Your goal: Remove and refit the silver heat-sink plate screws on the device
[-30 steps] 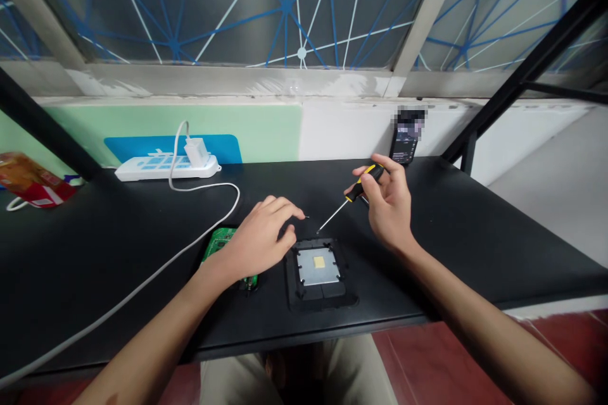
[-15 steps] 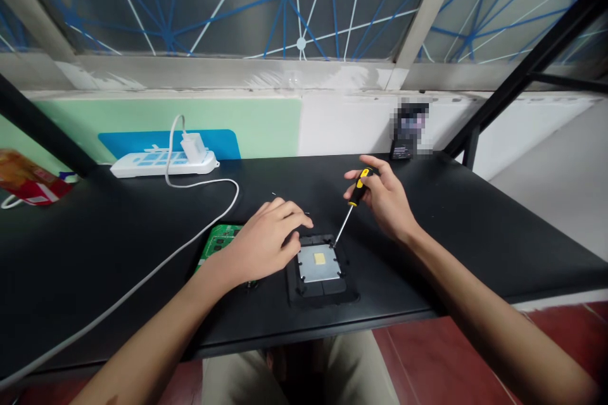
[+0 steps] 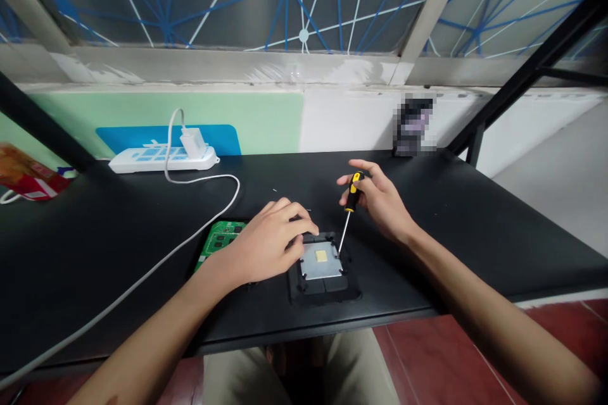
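Note:
My right hand (image 3: 382, 202) holds a black and yellow screwdriver (image 3: 352, 199), its shaft slanting down to the right edge of a silver metal plate (image 3: 313, 267). A pale yellow square (image 3: 321, 255) sits on that plate, which lies in a black frame (image 3: 327, 299) with small black clips or posts around it. My left hand (image 3: 273, 240) rests at the plate's upper left corner, fingers bent and apart, with nothing seen in them. Partly under my left wrist lies a green circuit board (image 3: 220, 237).
A white power strip (image 3: 128, 161) with a plugged-in charger (image 3: 193, 142) stands at the back left; its white cable (image 3: 142, 288) crosses the black table (image 3: 475, 234). A red snack packet (image 3: 35, 180) is far left, a blurred phone (image 3: 412, 130) against the back wall.
The screwdriver tip has moved from the plate's upper right corner down along its right edge, and the handle stands more upright. My left fingers have shifted slightly right. The view has tilted slightly.

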Tool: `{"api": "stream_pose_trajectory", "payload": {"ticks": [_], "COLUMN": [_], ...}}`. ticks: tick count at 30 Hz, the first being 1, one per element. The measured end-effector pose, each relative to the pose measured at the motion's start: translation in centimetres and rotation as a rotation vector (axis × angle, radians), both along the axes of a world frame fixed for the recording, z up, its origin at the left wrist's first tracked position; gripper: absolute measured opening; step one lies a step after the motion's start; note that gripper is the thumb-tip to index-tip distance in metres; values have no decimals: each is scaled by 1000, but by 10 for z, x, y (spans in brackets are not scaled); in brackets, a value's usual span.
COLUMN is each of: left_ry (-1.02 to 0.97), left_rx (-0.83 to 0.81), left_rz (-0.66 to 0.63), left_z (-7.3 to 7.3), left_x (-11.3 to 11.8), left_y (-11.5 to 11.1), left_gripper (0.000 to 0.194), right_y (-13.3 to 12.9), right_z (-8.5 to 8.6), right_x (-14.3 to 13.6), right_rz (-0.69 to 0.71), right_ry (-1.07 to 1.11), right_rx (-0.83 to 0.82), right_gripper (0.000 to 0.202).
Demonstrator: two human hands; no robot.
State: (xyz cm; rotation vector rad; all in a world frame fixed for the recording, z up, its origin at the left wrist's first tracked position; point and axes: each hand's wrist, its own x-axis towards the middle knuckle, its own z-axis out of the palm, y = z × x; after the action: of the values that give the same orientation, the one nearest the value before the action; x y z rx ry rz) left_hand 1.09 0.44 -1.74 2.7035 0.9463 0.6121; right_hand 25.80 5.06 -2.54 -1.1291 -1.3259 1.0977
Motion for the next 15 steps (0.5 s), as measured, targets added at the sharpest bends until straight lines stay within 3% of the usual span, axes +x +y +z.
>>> {"api": "stream_pose_trajectory", "payload": {"ticks": [15], "left_ry": [-19], "left_rx": [-68], "left_rz": [-99], "left_z": [0], "left_x": [6], "left_y": [-11], "left_gripper": [30], "right_y": [-6], "right_z": [3], "right_x": [-4], "right_rz": [64], "right_ry": [-32], "right_rx": [-77], "right_gripper": [35]}}
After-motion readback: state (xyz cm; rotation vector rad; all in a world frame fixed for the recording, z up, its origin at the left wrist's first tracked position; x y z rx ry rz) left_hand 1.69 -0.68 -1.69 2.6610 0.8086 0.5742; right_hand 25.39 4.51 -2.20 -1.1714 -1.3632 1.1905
